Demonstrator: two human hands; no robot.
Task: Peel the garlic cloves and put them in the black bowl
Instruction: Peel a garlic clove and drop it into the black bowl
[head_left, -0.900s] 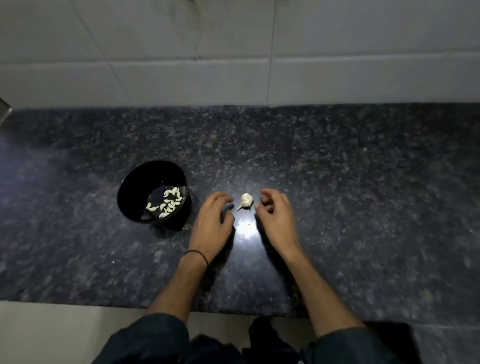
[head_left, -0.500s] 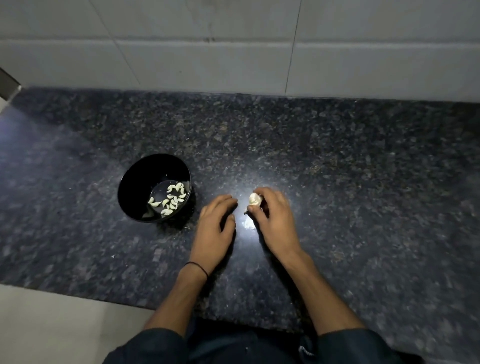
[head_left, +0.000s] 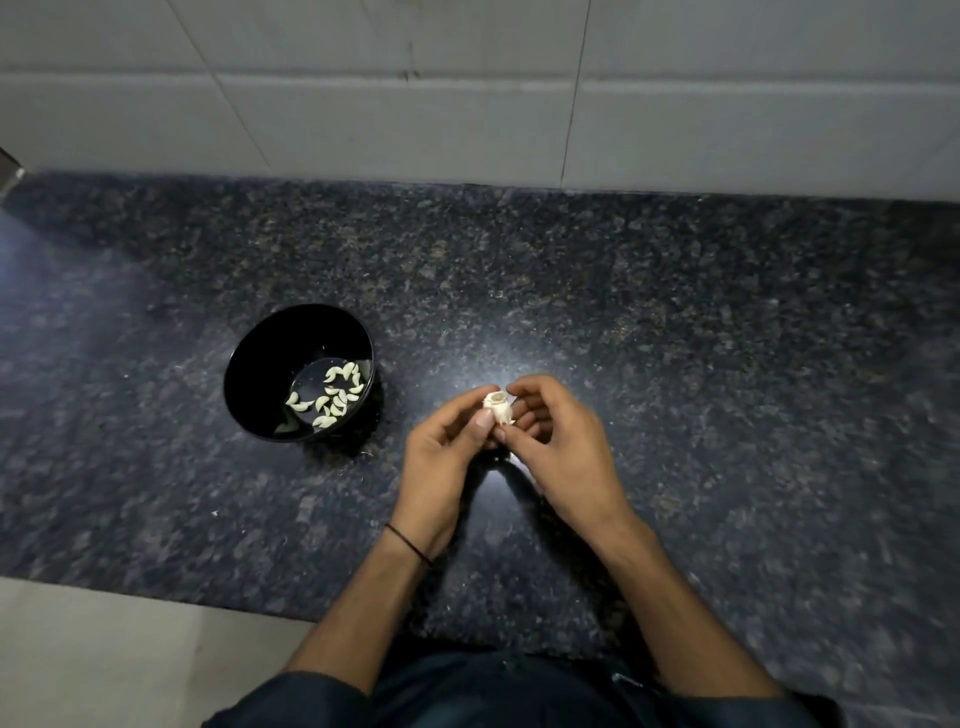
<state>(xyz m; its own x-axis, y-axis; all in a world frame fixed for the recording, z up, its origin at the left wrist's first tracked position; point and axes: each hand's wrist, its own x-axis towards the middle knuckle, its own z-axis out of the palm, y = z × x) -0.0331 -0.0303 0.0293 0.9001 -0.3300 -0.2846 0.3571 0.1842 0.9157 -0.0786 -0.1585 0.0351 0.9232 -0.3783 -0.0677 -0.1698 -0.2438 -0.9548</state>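
Together, left hand (head_left: 441, 457) and right hand (head_left: 561, 447) pinch a garlic piece (head_left: 497, 408) above the counter (head_left: 727, 364), right of the bowl (head_left: 270, 364) of cloves (head_left: 332, 397).

A dark speckled stone bench (head_left: 675, 322) spans the view, with a bright glare (head_left: 460, 376) near its middle. Behind the bench rises a wall (head_left: 467, 104) of large pale grey tiles with thin joint lines. At the bench's far left corner sits a small dark object (head_left: 8, 166), too cut off to identify. Below the bench's front edge lies a pale floor (head_left: 104, 649).
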